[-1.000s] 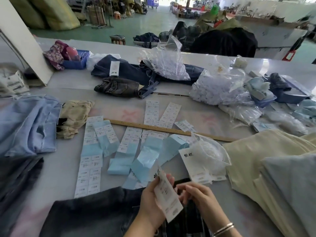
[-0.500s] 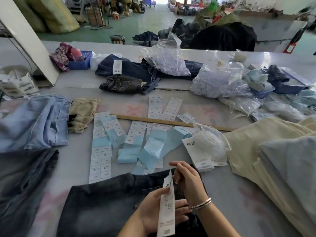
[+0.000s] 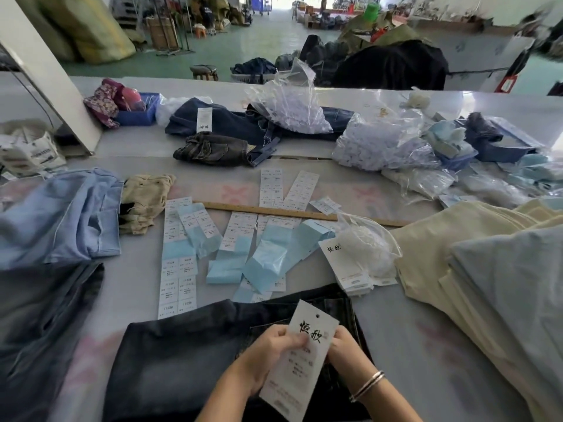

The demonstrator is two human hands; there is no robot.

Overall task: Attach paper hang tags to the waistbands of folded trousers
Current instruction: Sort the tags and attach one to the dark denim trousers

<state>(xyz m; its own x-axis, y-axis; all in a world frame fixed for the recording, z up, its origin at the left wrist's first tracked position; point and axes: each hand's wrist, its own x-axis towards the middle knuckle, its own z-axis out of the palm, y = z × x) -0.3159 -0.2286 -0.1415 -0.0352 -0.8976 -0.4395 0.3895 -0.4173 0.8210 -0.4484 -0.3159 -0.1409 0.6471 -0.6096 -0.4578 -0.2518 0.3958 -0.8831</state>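
Observation:
A white paper hang tag [image 3: 304,354] with black characters and a punched hole at its top faces me above a folded dark denim pair of trousers [image 3: 182,360] at the near table edge. My left hand [image 3: 271,351] pinches the tag's left edge. My right hand [image 3: 344,345], a silver bangle on its wrist, holds the tag's right edge. A stack of spare white hang tags [image 3: 350,269] lies just beyond the trousers, beside a clear bag of white fasteners [image 3: 365,248].
Strips of sticker labels on blue backing [image 3: 225,248] and a wooden ruler [image 3: 304,214] lie mid-table. Cream and pale blue trousers [image 3: 487,284] are stacked at the right, blue and dark garments [image 3: 54,233] at the left. Jeans [image 3: 249,126] and plastic bags [image 3: 384,144] sit farther back.
The tag has turned from edge-on to face me, printed side up. My right hand has come down from above the trousers onto the tag's right edge.

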